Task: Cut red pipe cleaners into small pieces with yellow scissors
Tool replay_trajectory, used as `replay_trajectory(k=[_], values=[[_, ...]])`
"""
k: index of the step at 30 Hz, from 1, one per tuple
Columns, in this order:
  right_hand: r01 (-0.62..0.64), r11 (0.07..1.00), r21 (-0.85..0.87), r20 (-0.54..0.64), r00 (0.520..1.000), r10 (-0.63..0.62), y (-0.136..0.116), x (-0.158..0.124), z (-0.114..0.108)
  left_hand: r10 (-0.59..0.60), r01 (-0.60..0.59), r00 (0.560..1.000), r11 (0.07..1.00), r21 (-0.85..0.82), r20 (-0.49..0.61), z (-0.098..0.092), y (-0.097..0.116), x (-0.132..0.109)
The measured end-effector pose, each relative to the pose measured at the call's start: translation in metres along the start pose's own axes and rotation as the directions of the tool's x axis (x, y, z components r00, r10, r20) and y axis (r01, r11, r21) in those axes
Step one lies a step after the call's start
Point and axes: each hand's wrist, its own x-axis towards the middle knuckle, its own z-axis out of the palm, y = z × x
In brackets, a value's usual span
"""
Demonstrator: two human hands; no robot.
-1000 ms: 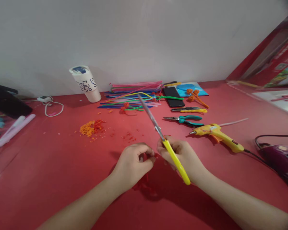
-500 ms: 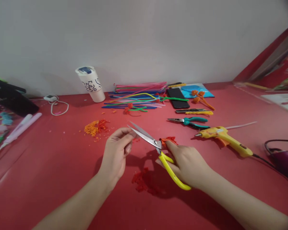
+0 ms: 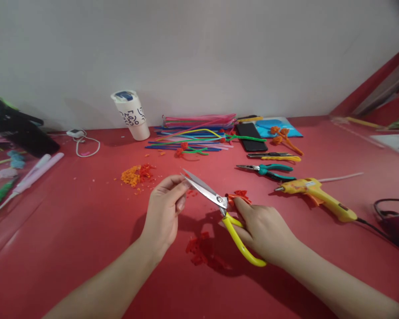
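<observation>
Above smooth red table (image 3: 86, 212), right fingers (image 3: 244, 207) round yellow-handled metal scissors (image 3: 220, 200), left fingers (image 3: 173, 189) pinched narrow beside pointed blades (image 3: 202, 189)

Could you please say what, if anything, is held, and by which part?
The right hand holds scissors by the yellow handles; anything else held cannot be told.

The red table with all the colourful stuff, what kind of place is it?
Probably a place for making crafts: there are colourful pipe cleaners, a yellow glue gun, and scissors in the right hand.

Head cam looks fwd & down from nr, over red tbl (image 3: 69, 239) twd wall (image 3: 199, 53).
</observation>
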Motion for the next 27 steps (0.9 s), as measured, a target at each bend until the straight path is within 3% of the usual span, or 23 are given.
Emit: replay_trajectory(k=[21, 27], values=[[0.044, 0.997, -0.058, -0.091, 0.995, -0.049, 0.0029, -0.0010, 0.0022, -0.001, 0.001, 1.000, 1.000, -0.010, 0.008, 0.0017, 0.0007, 0.0003], [-0.014, 0.999, -0.045, -0.083, 0.997, 0.011, 0.0032, 0.0016, 0.0004, 0.036, -0.036, 0.999, 0.999, 0.010, 0.035, -0.0018, -0.0009, 0.0017]])
